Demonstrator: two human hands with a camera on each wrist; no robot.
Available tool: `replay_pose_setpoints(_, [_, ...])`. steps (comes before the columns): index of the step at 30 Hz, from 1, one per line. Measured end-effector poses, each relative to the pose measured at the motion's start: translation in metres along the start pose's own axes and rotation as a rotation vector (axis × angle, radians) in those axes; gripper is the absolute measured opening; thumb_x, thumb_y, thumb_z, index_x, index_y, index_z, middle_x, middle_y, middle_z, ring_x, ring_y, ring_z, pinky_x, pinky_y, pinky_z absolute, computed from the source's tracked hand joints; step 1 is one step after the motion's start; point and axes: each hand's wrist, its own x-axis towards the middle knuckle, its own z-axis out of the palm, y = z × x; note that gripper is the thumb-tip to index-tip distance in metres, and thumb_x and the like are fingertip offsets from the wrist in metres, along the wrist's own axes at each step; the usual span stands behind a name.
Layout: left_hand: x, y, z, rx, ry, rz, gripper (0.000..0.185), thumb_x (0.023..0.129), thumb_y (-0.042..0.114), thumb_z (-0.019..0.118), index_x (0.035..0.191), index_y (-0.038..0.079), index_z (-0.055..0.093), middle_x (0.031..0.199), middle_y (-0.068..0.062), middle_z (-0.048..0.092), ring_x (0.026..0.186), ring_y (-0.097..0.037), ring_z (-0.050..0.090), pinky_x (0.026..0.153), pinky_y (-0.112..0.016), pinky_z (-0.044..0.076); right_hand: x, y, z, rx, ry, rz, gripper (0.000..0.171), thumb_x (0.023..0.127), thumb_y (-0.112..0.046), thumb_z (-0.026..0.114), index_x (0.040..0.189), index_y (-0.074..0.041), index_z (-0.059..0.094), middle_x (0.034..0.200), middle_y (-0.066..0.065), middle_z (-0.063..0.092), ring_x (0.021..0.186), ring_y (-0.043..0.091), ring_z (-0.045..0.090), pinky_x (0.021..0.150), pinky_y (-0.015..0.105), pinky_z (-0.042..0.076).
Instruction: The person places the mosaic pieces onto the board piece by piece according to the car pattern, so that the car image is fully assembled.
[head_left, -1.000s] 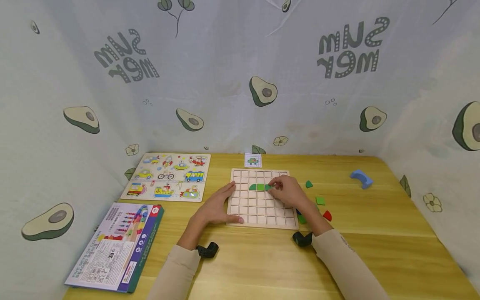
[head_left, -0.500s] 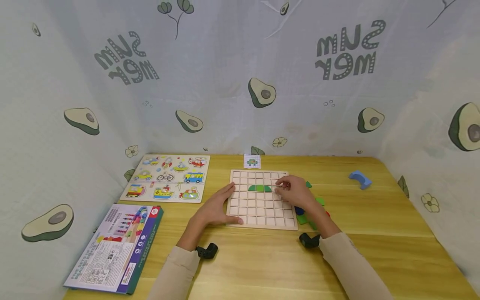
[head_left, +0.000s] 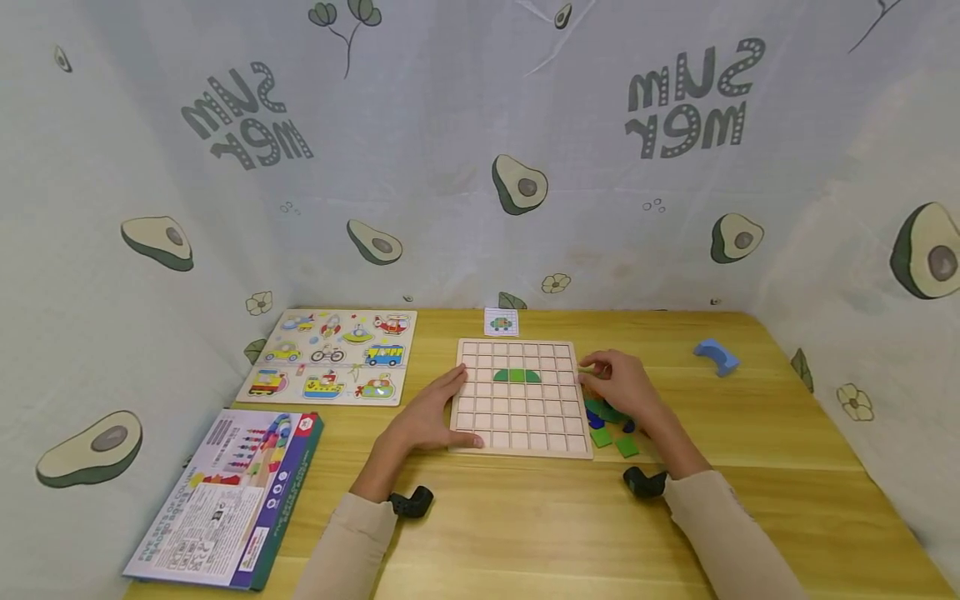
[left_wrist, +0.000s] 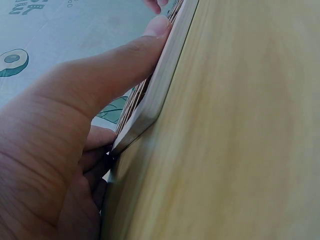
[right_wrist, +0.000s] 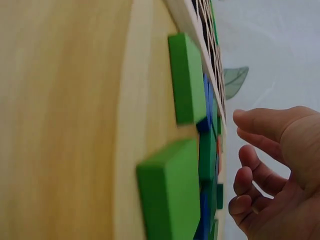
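A wooden grid board [head_left: 517,417] lies on the table with a short row of green pieces [head_left: 517,376] set in its upper cells. My left hand [head_left: 435,410] rests flat on the board's left edge; the left wrist view shows its thumb [left_wrist: 125,55] lying straight along the board's rim [left_wrist: 160,85]. My right hand [head_left: 621,383] hovers just right of the board over loose green squares [head_left: 600,436] and blue pieces [head_left: 595,414]. In the right wrist view its fingers [right_wrist: 255,167] are loosely curled and hold nothing, beside two green squares [right_wrist: 186,75].
A small pattern card [head_left: 501,322] lies behind the board. At the left are a vehicle puzzle [head_left: 330,354] and a printed box [head_left: 225,496]. A blue arch block [head_left: 716,356] sits at the far right. Patterned cloth walls surround the table.
My right hand has left the green row on the board and moved right to the loose pieces beside it. The left hand has stayed on the board's edge.
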Motion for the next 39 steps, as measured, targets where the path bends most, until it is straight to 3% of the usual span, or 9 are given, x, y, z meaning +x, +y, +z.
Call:
replay_pose_setpoints(6, [0.0,-0.002,0.001,0.014,0.002,0.011,0.121,0.075,0.064,0.084,0.164,0.009,0.024,0.174,-0.001,0.016,0.16,-0.026,0.02,0.128,-0.048,0.028,-0.002,0.016,-0.012,0.002,-0.004,0.034,0.034,0.1,-0.021,0.069,0.127,-0.001,0.068,0.102,0.015,0.061,0.082,0.025,0.05,0.07,0.035,0.044])
replay_pose_setpoints(15, [-0.001,-0.002,0.001,0.016,0.005,0.013,0.12,0.075,0.064,0.083,0.164,0.009,0.024,0.174,0.0,0.016,0.16,-0.026,0.02,0.128,-0.048,0.028,0.002,0.039,-0.028,-0.08,-0.041,0.067,0.044,0.096,-0.014,0.067,0.138,-0.001,0.061,0.111,0.02,0.058,0.09,0.029,0.052,0.074,0.033,0.046])
replay_pose_setpoints(19, [-0.002,-0.002,0.0,0.015,0.006,0.012,0.12,0.076,0.064,0.083,0.165,0.009,0.024,0.174,0.0,0.016,0.16,-0.026,0.02,0.128,-0.049,0.028,0.003,0.04,-0.03,-0.105,-0.085,0.05,0.047,0.098,-0.013,0.063,0.143,-0.001,0.059,0.122,0.026,0.058,0.099,0.035,0.056,0.081,0.041,0.051])
replay_pose_setpoints(24, [-0.002,-0.002,0.0,0.014,0.006,0.014,0.119,0.076,0.064,0.083,0.164,0.009,0.025,0.174,0.0,0.016,0.16,-0.026,0.02,0.128,-0.049,0.027,0.002,0.042,-0.029,-0.102,-0.089,0.039,0.039,0.1,-0.015,0.063,0.136,-0.001,0.064,0.124,0.027,0.058,0.106,0.039,0.057,0.089,0.052,0.052])
replay_pose_setpoints(32, [-0.001,-0.002,0.001,0.013,0.002,0.014,0.119,0.076,0.063,0.083,0.165,0.009,0.024,0.174,-0.001,0.016,0.16,-0.026,0.019,0.129,-0.048,0.027,-0.001,0.041,-0.032,-0.084,-0.047,0.056,0.036,0.099,-0.018,0.068,0.128,0.004,0.066,0.113,0.023,0.062,0.093,0.031,0.054,0.078,0.038,0.048])
replay_pose_setpoints(39, [-0.001,-0.002,0.0,0.011,0.001,0.011,0.119,0.076,0.064,0.083,0.165,0.01,0.024,0.174,0.0,0.016,0.16,-0.026,0.019,0.128,-0.048,0.027,-0.003,0.036,-0.031,-0.066,-0.014,0.099,0.041,0.099,-0.026,0.071,0.129,0.001,0.067,0.117,0.021,0.062,0.095,0.03,0.054,0.077,0.032,0.049])
